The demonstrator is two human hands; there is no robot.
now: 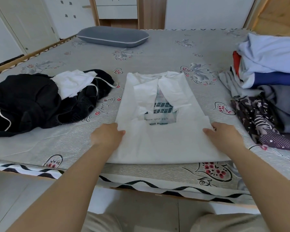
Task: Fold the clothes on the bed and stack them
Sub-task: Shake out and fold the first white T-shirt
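So the person is mid-fold on a white printed T-shirt (pixel 159 144), which lies flat at the near edge of the bed (pixel 157 52), about centre, with both sleeves and side panels already turned in over the teal lettering. The left hand (pixel 107 135) is on the shirt's left edge and the right hand (pixel 224 136) on the right edge, roughly halfway up the body; both look to be gripping the fabric, thumbs on top, though the fingers are hidden, so it's hard to say how firmly. Looks like the lengthwise folds are done and the crosswise fold is up next, probably lifting the near half up toward the collar, keeping the tucked sleeves from sliding out. Still unfolded, a black knit garment (pixel 33 101) with a crumpled white top (pixel 74 82) on it sits to the left. The pile of clothes (pixel 271 67) on the right is likely where this shirt ends up.
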